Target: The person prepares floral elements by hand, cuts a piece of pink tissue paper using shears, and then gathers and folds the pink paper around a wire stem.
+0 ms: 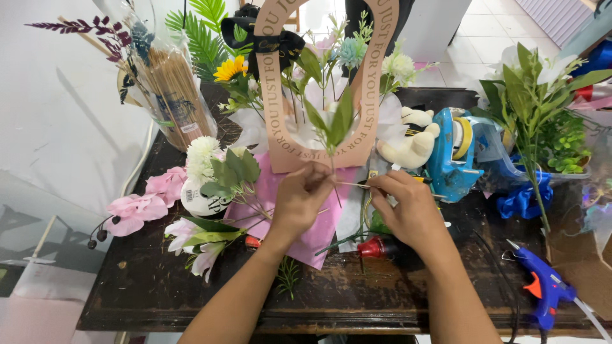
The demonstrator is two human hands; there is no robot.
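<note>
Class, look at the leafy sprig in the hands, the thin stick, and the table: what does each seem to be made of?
Leafy sprig: likely fabric or plastic, judging by its flat, even green leaves and stiff stem. Thin stick, between the left hand and right hand: apparently pale wood or bamboo, matte. Table: dark painted wood, its worn, scratched top showing lighter patches.

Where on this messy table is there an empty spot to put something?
Bare wood shows along the dark wooden table's near edge, between the two forearms, and at the near left corner below the pink fabric orchid. The middle is crowded around the pink paper sheet, and the right side by the blue glue gun.
</note>
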